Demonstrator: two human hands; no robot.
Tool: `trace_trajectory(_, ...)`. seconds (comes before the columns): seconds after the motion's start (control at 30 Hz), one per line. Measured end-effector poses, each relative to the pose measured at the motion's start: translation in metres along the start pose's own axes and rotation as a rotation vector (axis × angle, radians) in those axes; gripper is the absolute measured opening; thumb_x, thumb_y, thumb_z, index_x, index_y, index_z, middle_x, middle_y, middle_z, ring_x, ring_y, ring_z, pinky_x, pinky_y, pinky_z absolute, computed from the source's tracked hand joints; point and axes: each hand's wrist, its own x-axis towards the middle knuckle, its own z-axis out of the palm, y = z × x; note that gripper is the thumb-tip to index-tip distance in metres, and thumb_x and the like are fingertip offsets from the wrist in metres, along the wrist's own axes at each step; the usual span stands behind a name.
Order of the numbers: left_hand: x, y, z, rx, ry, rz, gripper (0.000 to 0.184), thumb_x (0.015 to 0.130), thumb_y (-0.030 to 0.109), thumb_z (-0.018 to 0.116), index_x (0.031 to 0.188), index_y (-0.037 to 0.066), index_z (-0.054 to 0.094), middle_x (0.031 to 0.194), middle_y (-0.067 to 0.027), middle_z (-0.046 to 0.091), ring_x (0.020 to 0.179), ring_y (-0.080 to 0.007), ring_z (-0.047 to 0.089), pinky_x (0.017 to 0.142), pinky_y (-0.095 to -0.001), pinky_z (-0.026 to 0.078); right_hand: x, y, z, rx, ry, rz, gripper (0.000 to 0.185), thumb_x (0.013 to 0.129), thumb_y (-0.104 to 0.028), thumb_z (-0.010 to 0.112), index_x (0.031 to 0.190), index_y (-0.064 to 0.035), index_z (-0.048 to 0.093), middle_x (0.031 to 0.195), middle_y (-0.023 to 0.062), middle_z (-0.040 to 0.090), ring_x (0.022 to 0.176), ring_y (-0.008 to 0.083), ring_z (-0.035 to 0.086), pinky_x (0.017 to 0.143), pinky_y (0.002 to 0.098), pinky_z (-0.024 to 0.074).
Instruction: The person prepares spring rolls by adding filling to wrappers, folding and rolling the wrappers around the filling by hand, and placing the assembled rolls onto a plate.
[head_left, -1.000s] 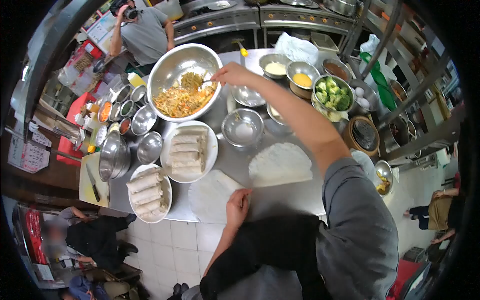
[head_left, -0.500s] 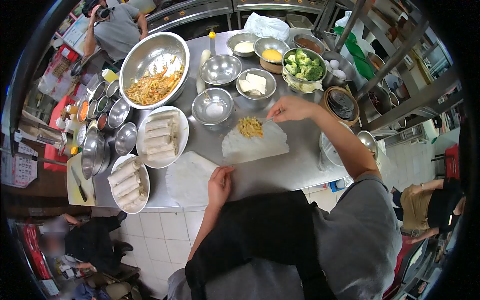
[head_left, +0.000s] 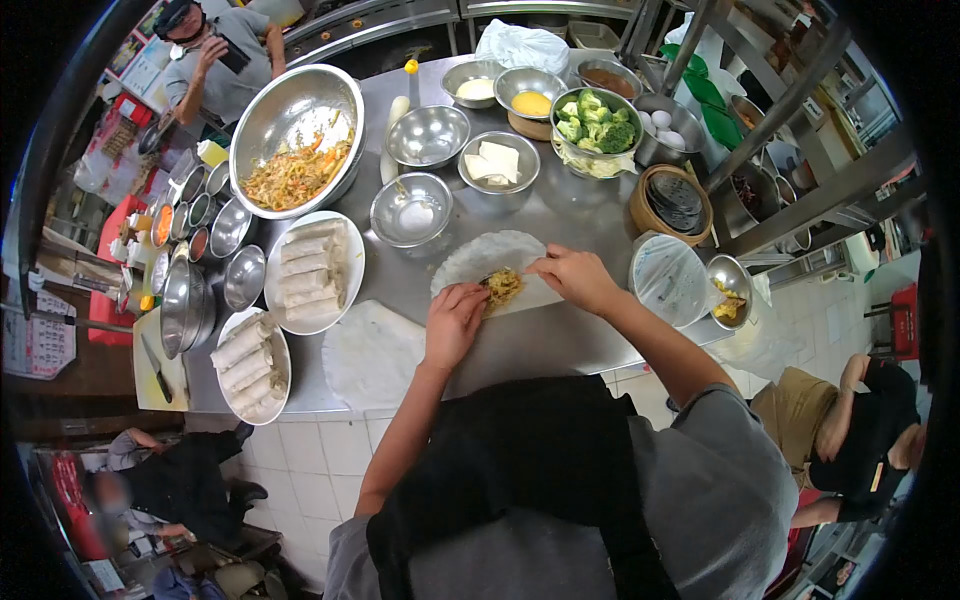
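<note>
A pale, thin wrapper sheet point(head_left: 487, 252) lies on the steel table in front of me, its rounded edge on the far side. On its near part sits a small heap of shredded filling point(head_left: 505, 288). My left hand point(head_left: 455, 318) rests at the heap's left side, fingers bent and held together; a dark bit shows by the fingertips, and what they grip is hidden. From the right, my right hand point(head_left: 575, 278) pinches a thin metal utensil beside the filling, mostly hidden by the fingers. More wrapper sheet point(head_left: 372, 355) lies near my left forearm.
Rolled wraps fill two oval plates, one upper point(head_left: 355, 275) and one lower point(head_left: 284, 395). A big steel bowl point(head_left: 345, 95) of shredded filling stands behind. Several small bowls, including broccoli point(head_left: 600, 125), line the back. A knife point(head_left: 158, 370) lies at left. People stand around.
My left hand has moved from the near table edge up to the filling. The right hand has come nearer and lower. The filling now lies on the wrapper's near part instead of its far edge.
</note>
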Motion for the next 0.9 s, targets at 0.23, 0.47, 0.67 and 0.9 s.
trace_trajectory(0.23, -0.009, -0.014, 0.001, -0.020, -0.028, -0.079, 0.028, 0.079, 0.014, 0.078, 0.106, 0.010, 0.072, 0.112, -0.0055, 0.066, 0.108, -0.0288, 0.059, 0.094, -0.0403, 0.048, -0.028, 0.008, 0.017, 0.133, 0.128, 0.098, 0.027, 0.088, -0.010, 0.066, 0.111, -0.0214, 0.072, 0.093, 0.0067, 0.062, 0.081, 0.0295, 0.066, 0.070, 0.0416, 0.0530)
trace_trajectory(0.47, -0.009, -0.042, -0.009, 0.023, -0.116, -0.124, 0.029, 0.075, 0.014, 0.079, 0.102, 0.010, 0.071, 0.097, -0.0070, 0.067, 0.097, -0.0289, 0.061, 0.087, -0.0407, 0.049, -0.020, 0.020, 0.012, 0.217, 0.089, 0.152, 0.025, 0.091, -0.012, 0.064, 0.113, -0.0208, 0.072, 0.091, 0.0074, 0.062, 0.076, 0.0280, 0.065, 0.070, 0.0398, 0.0529)
trace_trajectory(0.67, -0.004, -0.043, 0.016, -0.123, -0.044, -0.219, 0.021, 0.078, 0.009, 0.077, 0.098, 0.005, 0.069, 0.087, -0.0102, 0.068, 0.085, -0.0307, 0.065, 0.078, -0.0399, 0.052, 0.088, -0.021, -0.040, 0.376, 0.174, 0.097, 0.029, 0.091, -0.007, 0.060, 0.118, -0.0109, 0.070, 0.096, 0.0146, 0.063, 0.081, 0.0325, 0.065, 0.078, 0.0404, 0.0526)
trace_trajectory(0.9, -0.014, -0.036, 0.016, -0.241, -0.008, -0.283, 0.021, 0.088, 0.002, 0.065, 0.109, 0.003, 0.068, 0.101, -0.0156, 0.069, 0.098, -0.0351, 0.066, 0.087, -0.0404, 0.053, 0.257, -0.123, -0.016, 0.138, 0.193, -0.128, 0.032, 0.096, -0.005, 0.049, 0.123, -0.0089, 0.067, 0.106, 0.0186, 0.058, 0.095, 0.0364, 0.063, 0.083, 0.0449, 0.0522)
